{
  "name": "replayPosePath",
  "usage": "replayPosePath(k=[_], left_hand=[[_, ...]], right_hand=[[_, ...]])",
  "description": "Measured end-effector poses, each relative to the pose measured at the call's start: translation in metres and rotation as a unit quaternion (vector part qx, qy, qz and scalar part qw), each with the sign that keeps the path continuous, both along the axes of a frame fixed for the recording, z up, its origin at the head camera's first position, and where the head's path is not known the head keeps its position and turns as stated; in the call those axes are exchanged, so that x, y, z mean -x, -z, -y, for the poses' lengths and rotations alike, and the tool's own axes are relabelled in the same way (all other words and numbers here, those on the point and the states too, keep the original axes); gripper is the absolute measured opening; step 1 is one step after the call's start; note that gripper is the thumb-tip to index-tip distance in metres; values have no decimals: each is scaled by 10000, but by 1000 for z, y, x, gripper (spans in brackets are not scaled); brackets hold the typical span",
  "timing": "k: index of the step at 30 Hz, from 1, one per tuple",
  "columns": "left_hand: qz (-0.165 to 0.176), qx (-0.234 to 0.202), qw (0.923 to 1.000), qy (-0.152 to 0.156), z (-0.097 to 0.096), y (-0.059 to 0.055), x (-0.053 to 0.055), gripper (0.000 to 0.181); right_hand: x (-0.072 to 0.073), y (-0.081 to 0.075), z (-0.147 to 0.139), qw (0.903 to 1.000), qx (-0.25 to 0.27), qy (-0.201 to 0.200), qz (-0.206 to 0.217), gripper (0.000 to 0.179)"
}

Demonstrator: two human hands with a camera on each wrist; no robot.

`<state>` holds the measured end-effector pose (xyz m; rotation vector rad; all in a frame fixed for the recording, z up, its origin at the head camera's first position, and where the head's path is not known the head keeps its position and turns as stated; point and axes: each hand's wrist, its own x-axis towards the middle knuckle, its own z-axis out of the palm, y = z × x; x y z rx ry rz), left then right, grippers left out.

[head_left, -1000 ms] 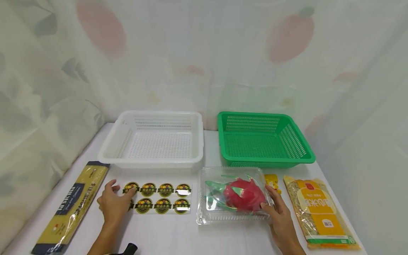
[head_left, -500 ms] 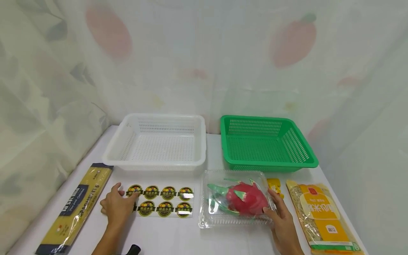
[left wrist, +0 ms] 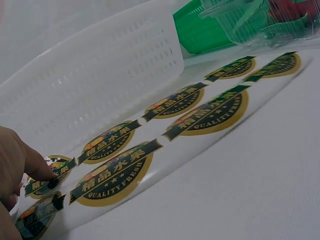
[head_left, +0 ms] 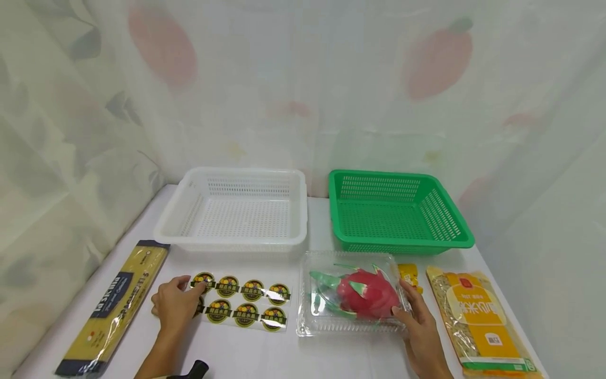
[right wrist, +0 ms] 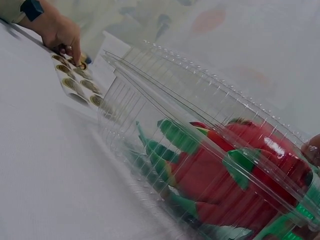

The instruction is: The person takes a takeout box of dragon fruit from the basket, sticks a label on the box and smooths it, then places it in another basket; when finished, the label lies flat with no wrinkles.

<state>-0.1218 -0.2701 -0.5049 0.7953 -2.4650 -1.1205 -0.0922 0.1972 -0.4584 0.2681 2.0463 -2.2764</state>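
L hand pinching label sheet, R hand gripping clear fruit box

White rectangular sheet of round black-and-gold labels (head_left: pixel 239 301) sits at L end in left-hand grip (head_left: pixel 175 302): fingers pinch its L end, one digit down on the corner label (L wrist view). 8 labels, 2 rows x 4; the near-L one part hidden by the hand. Sheet lies slightly askew, R end running twd the box.

Right-hand grip (head_left: pixel 418 331) holds R end of clear plastic ribbed clamshell box (head_left: pixel 302 316), thumb at near-R corner, fingers along R side. Box flat on white cloth-like counter (head_left: pixel 284 358).

Containers: box has red dragon fruit w/ green tips (head_left: pixel 371 293) in it, seen thru lid. White rectangular plastic basket (head_left: pixel 232 243) back L, behind sheet; slotted floor visible. Green rectangular plastic basket (head_left: pixel 402 244) back R, right behind box; contact btwn them can't tell. Small yellow packet (head_left: pixel 410 275) just past box's R side, part hidden.

Edges/room: long tan-and-navy spaghetti pack (head_left: pixel 111 310) along L counter edge, orange-and-clear grain pack (head_left: pixel 480 321) along R edge. Narrow gap sheet–box; strip of counter btwn sheet and white basket; wider stretch in front of both, w/ black rounded object (head_left: pixel 197 369) at bottom of view, near L forearm.
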Motion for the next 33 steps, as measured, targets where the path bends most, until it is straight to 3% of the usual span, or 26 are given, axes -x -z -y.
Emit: replayPosePath(k=[10,14,20,25,33], left_hand=[[110,-226,9997,65,5,-2,1,38],[218,-591,9980,113,11,-5,0,38],[439,-1612,9859,108,20,-15,-4,38],[383,-2195,9749,-29,27,-21,-6,40],[75,-2631,9645,-200,32,-22,-9,41]], right_hand=[[0,1,1,10000,33,47,37,65],[-1,1,2,10000,15,67,30,64],[-1,-2,3,9999,-78,66,54,64],[0,-2,1,10000,-76,36,-5,64],[0,-3,2,9999,70,-1,-90,63]])
